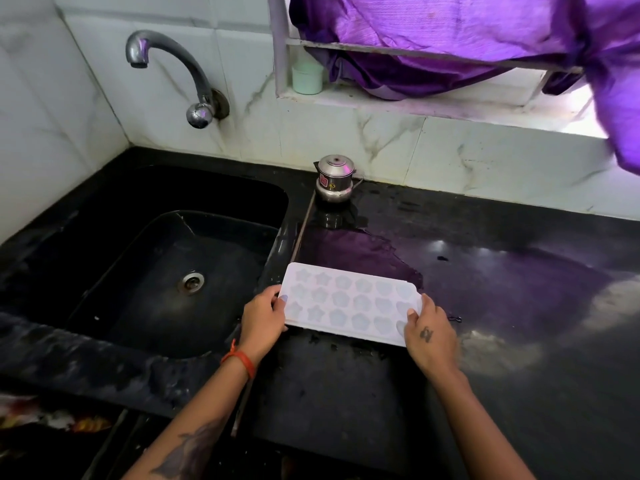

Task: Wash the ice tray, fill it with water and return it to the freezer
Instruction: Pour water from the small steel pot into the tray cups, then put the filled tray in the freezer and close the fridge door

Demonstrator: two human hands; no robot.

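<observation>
Ice tray (pixel 349 308): white, pale blue-grey star & flower shaped cells in rows. Counter (pixel 519 323): glossy black w/ purple reflection and wet sheen. Sink (pixel 166 271): black, silver drain. Tap (pixel 173 71): chrome. Wall tiles (pixel 346 133): white w/ grey marble veins. Curtain (pixel 467 39): bright purple. Small pot (pixel 335 180): steel, red label. Cup on sill (pixel 307 77): mint green. Left hand (pixel 261 318): orange wrist thread (pixel 240 360); dark tattoo on forearm. Right hand (pixel 431 332): small dark tattoo.

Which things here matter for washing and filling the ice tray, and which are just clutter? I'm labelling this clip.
For the job: ice tray, left hand, right hand, tap, sink.
Lying about: steel pot, green cup, purple cloth.
</observation>
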